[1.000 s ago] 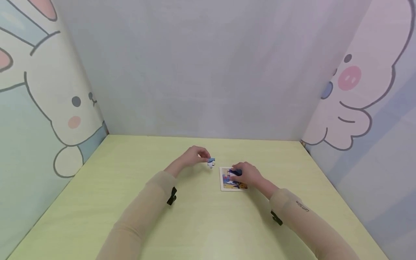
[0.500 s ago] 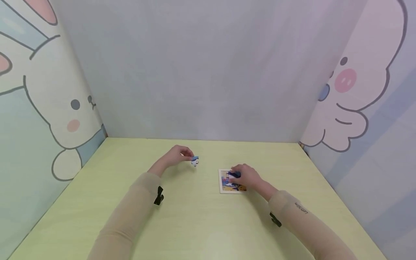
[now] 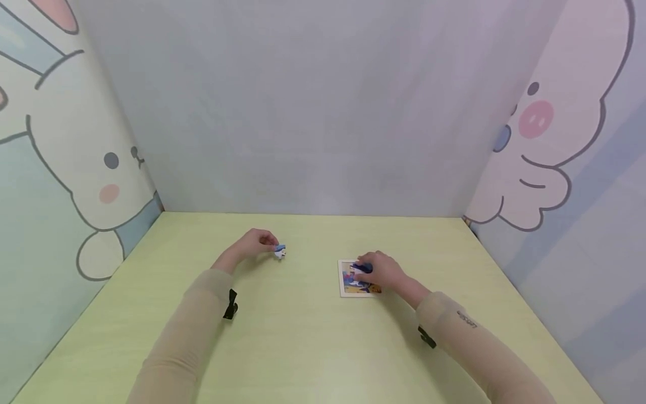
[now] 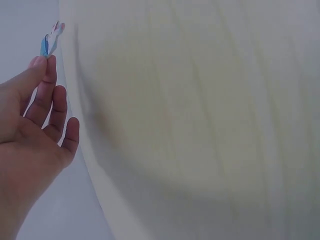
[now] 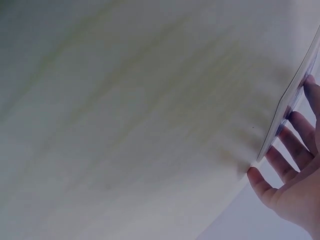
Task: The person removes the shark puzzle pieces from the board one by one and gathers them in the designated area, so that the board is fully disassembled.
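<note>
So the left hand (image 3: 252, 243) has a small, flat, blue-and-white puzzle piece (image 3: 280, 252) pinched at its fingertips, over the far left-of-middle part of the pale yellow-green table (image 3: 303, 336). Right hand (image 3: 384, 270) is kinda loosely spread, fingertips touching the flat, square, white-bordered picture board (image 3: 348, 294), well to the right of the piece. Can't tell if the dark blue patch (image 3: 364, 267) by those fingers is loose.

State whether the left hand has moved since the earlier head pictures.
Yes, leftward: the left hand, pinching the small printed piece, is now nearer the far-left corner of the table.
</note>
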A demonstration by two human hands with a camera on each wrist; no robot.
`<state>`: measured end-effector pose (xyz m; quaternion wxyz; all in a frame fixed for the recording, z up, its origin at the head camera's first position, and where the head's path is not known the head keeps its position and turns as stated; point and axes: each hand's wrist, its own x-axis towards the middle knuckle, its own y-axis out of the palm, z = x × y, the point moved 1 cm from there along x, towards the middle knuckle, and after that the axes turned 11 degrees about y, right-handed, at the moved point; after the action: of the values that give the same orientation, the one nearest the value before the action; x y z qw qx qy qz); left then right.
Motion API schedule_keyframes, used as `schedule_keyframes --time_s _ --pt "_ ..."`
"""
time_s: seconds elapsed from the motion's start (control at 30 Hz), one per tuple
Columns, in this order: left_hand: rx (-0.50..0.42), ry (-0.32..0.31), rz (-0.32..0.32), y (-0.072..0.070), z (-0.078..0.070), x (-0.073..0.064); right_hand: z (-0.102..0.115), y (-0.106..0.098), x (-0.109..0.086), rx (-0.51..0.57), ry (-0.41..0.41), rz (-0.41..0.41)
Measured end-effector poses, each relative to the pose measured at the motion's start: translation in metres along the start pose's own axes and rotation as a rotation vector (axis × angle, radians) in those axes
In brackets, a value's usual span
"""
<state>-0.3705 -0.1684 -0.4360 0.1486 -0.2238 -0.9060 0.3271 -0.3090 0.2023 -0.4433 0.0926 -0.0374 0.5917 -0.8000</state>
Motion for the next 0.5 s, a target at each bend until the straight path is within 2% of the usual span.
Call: schedule_keyframes --time_s 0.1,0.33,0.5 --pt "0.007 -0.024 0.005 0.0 0.005 -0.001 0.001 -0.001 0.0 0.0 -0.006 0.009" --pt "0.043 -0.025 0.021 0.002 0.009 -0.001 -0.004 -0.002 0.004 0.0 -0.013 0.054" --pt "0.065 -0.038 0.039 0.002 0.007 -0.002 -0.012 -0.004 0.004 -0.008 -0.1 0.094"
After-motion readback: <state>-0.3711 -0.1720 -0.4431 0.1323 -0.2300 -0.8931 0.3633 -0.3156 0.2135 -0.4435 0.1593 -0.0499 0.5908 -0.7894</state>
